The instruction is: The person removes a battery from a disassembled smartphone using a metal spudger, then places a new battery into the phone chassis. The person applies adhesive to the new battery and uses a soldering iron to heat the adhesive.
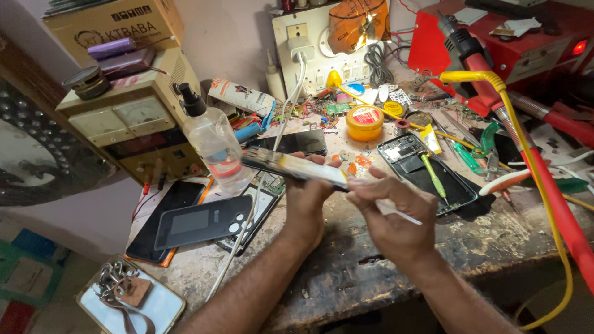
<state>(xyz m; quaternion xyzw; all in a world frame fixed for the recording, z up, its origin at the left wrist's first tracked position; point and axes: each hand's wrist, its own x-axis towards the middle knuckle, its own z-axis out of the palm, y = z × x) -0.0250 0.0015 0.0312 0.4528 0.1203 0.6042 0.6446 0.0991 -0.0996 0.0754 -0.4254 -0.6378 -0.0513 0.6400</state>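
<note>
Above the cluttered workbench (396, 260), an opened phone (296, 167) sits edge-on, clasped in the left hand (307, 196), while the right hand (387, 207) pinches a thin tool (399, 214) at its end, seemingly mid-prying, which calls for steady, gentle leverage.
</note>
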